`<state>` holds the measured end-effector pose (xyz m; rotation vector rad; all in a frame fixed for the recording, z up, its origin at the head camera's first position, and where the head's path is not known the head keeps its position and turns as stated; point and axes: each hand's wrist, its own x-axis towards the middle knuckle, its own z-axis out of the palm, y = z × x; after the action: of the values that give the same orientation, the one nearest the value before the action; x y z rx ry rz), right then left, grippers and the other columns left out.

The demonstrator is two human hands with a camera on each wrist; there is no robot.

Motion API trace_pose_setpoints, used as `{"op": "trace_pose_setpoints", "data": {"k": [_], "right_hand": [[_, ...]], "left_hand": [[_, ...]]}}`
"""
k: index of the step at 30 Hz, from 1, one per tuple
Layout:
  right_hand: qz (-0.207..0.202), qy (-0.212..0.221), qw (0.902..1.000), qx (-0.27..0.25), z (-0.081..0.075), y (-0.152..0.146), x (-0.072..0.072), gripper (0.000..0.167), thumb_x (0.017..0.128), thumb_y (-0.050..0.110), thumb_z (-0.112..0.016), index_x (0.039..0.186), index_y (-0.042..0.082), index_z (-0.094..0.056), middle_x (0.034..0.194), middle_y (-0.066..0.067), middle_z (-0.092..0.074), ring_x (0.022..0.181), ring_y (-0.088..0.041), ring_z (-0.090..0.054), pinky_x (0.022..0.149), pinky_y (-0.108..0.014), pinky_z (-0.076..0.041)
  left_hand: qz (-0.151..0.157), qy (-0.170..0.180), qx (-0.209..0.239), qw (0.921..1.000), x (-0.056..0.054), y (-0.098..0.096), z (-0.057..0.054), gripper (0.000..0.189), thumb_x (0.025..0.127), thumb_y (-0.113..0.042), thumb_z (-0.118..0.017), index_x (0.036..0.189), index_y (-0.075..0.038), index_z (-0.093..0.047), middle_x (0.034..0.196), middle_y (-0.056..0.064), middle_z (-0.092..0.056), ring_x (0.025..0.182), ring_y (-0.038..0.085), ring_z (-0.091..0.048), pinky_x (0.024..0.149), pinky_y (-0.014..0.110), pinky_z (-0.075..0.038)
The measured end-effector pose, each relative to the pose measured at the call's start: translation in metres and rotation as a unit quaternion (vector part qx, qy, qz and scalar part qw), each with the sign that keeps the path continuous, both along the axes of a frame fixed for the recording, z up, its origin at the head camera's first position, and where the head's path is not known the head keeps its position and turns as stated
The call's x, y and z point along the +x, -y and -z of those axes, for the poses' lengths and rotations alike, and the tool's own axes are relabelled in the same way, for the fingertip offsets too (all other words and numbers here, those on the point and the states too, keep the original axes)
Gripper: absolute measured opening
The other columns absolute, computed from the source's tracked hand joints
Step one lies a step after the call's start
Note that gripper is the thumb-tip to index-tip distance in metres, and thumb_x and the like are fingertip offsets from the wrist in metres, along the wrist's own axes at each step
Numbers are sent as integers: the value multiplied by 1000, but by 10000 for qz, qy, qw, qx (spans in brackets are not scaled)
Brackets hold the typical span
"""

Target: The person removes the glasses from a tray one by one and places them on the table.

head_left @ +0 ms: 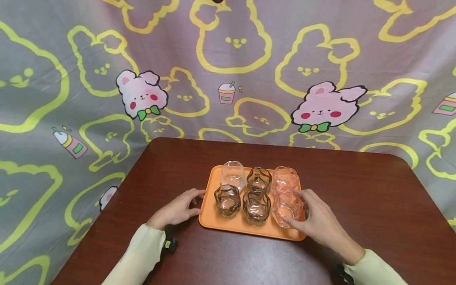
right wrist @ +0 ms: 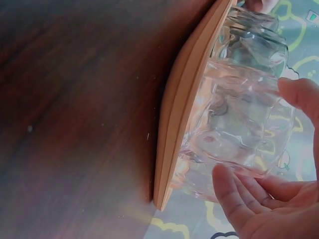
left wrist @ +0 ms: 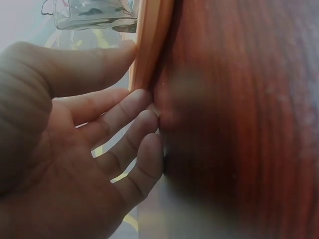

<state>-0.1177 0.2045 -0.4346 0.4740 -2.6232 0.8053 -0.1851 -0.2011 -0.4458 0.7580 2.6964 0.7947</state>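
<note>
A front right pink glass (head_left: pixel 287 206) is grasped by the right hand (head_left: pixel 322 219), the thumb set on its near side and the fingers curved around its far side. It is held upright at the front right corner of an orange tray (head_left: pixel 211 224), which is laid on a dark reddish-brown wood-grain table (head_left: pixel 249 261). The left edge of the tray is touched by the left hand (head_left: pixel 178 209), whose thumb and fingers are parted and loosely bent, with nothing clasped in them. Six glasses are carried on the tray in two rows. The back row is made up of a clear rounded glass (head_left: pixel 233 178) on the left, a smoky brown wavy glass (head_left: pixel 259 180) in the middle and a back right pink glass (head_left: pixel 286 178). In the front row, a front left brown glass (head_left: pixel 227 201) and a front middle brown glass (head_left: pixel 256 209) are placed beside the grasped one. Whether the two pink glasses are touching cannot be told through their overlapping transparent walls. Pale yellow sleeves (head_left: pixel 140 247) are worn on both arms. Beyond the table, a grey curtain (head_left: pixel 249 85) is printed with yellow-outlined rabbits and pink drink cups.
</note>
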Motion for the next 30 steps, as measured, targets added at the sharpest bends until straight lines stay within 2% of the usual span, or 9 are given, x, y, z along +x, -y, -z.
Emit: {"op": "trace_pose_setpoints", "data": {"k": [9, 15, 18, 21, 26, 30], "right_hand": [[121, 12, 9999, -32, 2, -2, 2, 75, 54, 38, -90, 113, 5, -58, 99, 1, -56, 74, -12, -55, 61, -31, -47], [53, 24, 9997, -223, 5, -3, 6, 75, 54, 39, -91, 112, 6, -57, 101, 1, -57, 76, -13, -59, 64, -37, -50], [4, 22, 9993, -373, 5, -5, 6, 75, 54, 42, -91, 111, 7, -57, 100, 3, -56, 76, -11, -59, 65, -34, -50], [-21, -32, 9987, -504, 2, -8, 7, 74, 54, 44, -91, 109, 9, -57, 99, 5, -56, 79, -9, -56, 67, -30, -48], [-34, -264, 9980, -575, -9, -16, 8, 72, 51, 31, -94, 108, 7, -58, 97, 6, -55, 85, -9, -52, 72, -24, -40], [151, -448, 9974, -541, -17, -26, 8, 72, 49, 24, -94, 108, 6, -57, 98, 5, -55, 87, -10, -51, 75, -21, -36]], "left_hand": [[147, -48, 86, 9998, 0, 1, 0, 58, 84, -9, -72, 136, -4, -46, 113, 2, -55, 91, 18, -52, 78, 37, -43], [164, -135, 144, 9997, -1, 1, 0, 57, 83, -8, -73, 134, -3, -48, 112, 3, -55, 89, 18, -53, 76, 35, -44], [153, -146, 132, 9997, -2, 1, 1, 57, 83, -8, -73, 134, -3, -48, 111, 3, -55, 89, 18, -53, 75, 35, -44], [143, -146, 139, 9997, -2, 2, 2, 57, 83, -8, -73, 134, -3, -48, 111, 2, -55, 89, 18, -52, 75, 34, -44], [164, -198, 209, 9995, -2, 3, 2, 57, 83, -8, -73, 134, -3, -49, 111, 3, -55, 88, 17, -52, 74, 33, -44], [198, -243, 273, 9991, -2, 4, 2, 57, 82, -6, -73, 133, -1, -49, 111, 5, -56, 88, 19, -53, 75, 34, -44]]}}
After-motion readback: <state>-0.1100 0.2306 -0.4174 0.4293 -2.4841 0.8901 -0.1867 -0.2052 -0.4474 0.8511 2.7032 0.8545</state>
